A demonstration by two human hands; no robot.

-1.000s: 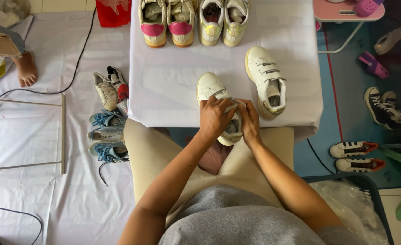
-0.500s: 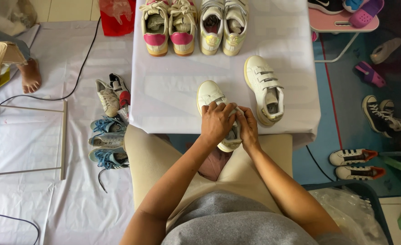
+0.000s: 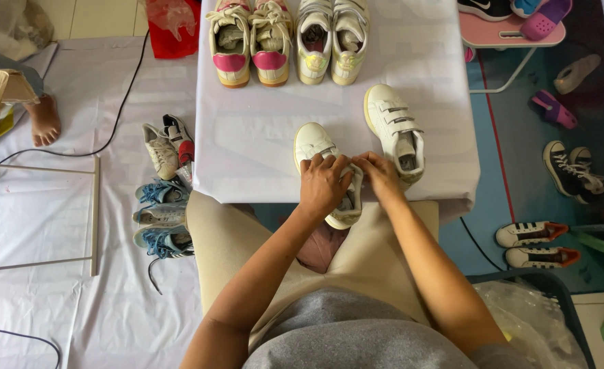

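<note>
A cream strap sneaker (image 3: 313, 142) lies toe-away at the near edge of the white-covered table (image 3: 261, 137). My left hand (image 3: 324, 183) covers its middle and my right hand (image 3: 378, 175) pinches its right side; both grip its straps. Its cream mate (image 3: 392, 126) rests just to the right, touching nothing. At the far edge stand a cream pair with pink heels (image 3: 250, 39) and a white pair with yellowish heels (image 3: 332, 37).
Blue and white sneakers (image 3: 159, 205) lie piled on the white floor sheet at left, beside a cable and another person's bare foot (image 3: 44, 121). Right: black high-tops (image 3: 575, 171), white shoes with orange heels (image 3: 534, 242), a pink stool (image 3: 514, 34), a bin with plastic (image 3: 534, 307).
My hands stay on the same sneaker with only slight finger movement. The view has tilted, so everything sits a little lower in frame.
</note>
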